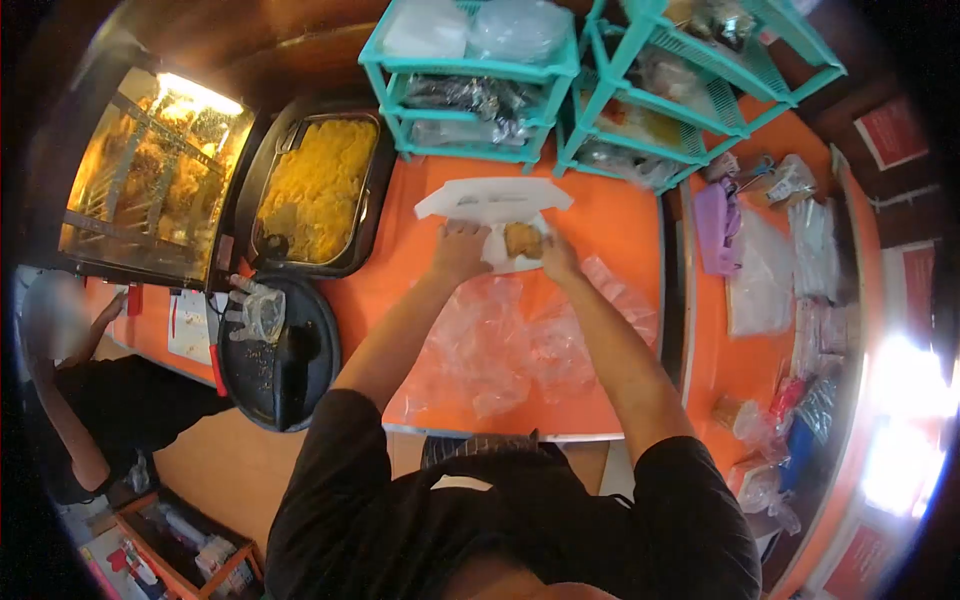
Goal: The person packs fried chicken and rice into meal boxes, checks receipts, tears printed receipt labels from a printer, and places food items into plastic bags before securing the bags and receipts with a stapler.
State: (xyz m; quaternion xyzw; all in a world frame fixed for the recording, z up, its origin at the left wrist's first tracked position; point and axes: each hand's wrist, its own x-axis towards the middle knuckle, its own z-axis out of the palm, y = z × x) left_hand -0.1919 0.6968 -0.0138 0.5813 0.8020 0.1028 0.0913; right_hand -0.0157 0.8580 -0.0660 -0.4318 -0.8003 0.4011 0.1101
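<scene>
An opened white paper box (492,198) lies on the orange table, its printed lid flap spread toward the shelves. A piece of brown fried food (521,240) sits in it. On the box's left side rests my left hand (461,250), fingers apart and pointing forward. My right hand (558,254) is at the right edge of the box, beside the food, with its fingers bent around that edge. Clear plastic bags (480,345) lie crumpled on the table under and between my forearms.
A tray of yellow rice (318,190) stands left, beside a lit glass display case (150,180). Below it, a black round lid (280,350) bears a plastic glove (262,312). Teal racks (470,68) stand at the back. Another person (110,400) is at the far left.
</scene>
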